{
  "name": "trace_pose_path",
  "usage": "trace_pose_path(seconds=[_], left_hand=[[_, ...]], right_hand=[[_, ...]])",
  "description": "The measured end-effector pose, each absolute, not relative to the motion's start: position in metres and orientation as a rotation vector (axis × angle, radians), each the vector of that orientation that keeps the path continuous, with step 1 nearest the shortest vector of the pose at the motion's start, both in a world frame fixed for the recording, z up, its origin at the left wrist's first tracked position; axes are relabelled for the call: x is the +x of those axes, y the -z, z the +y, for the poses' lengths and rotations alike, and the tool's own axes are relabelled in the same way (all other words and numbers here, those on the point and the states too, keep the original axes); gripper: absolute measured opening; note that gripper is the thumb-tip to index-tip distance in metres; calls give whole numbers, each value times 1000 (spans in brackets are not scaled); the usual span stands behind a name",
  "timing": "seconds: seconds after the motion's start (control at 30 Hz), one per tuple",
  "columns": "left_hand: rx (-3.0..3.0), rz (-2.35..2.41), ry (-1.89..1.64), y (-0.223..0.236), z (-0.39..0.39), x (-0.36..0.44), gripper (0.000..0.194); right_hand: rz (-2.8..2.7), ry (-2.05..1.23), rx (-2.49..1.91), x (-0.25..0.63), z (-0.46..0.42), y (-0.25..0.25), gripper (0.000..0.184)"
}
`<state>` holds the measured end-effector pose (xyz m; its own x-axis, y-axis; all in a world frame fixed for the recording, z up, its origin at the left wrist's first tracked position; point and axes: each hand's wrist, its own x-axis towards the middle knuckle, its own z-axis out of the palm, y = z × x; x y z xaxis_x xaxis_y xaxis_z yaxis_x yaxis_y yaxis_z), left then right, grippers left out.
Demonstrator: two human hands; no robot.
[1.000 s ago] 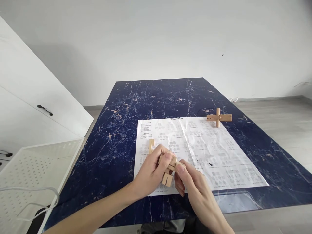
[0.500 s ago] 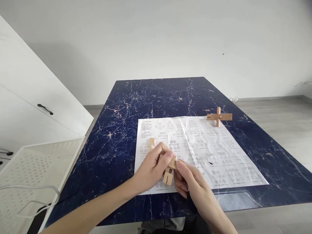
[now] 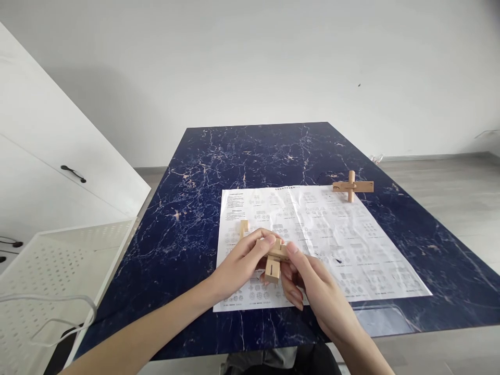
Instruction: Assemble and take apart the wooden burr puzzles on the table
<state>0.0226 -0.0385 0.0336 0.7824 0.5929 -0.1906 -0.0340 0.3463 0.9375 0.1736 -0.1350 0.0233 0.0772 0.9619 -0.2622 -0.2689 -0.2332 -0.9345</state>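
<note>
Between my two hands is a group of light wooden puzzle pieces (image 3: 272, 269), joined crosswise, with one notched block end pointing toward me. My left hand (image 3: 250, 255) grips its left and upper side, thumb on top. My right hand (image 3: 308, 271) pinches the right end between thumb and fingers, its lower fingers curled beneath. Both are closed on the wood, above a printed instruction sheet (image 3: 269, 208). Just beyond my left hand, another wooden puzzle piece (image 3: 244, 227) rests on the sheet, partly hidden by that hand.
A cross-shaped wooden assembly (image 3: 352, 186) lies at the sheet's far right corner. The dark blue marbled table (image 3: 219, 156) carries a flat rectangular object (image 3: 383, 320) at its near right edge. Left stand a white perforated cart (image 3: 50, 271) with a cable and a white cabinet (image 3: 58, 135).
The joined wooden pieces have been raised slightly and turned, so the near block's end now tilts differently. Both hands still hold them. The other pieces stay in place.
</note>
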Motion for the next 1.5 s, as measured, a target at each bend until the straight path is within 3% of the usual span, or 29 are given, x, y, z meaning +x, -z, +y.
trace_pose_path(seconds=[0.9, 1.5], left_hand=[[1283, 536, -432, -30, -40, 19, 42], [1478, 536, -508, -32, -46, 16, 39]], right_hand=[[-872, -1420, -1310, 170, -132, -34, 70], [-835, -1437, -1285, 172, -133, -30, 61]])
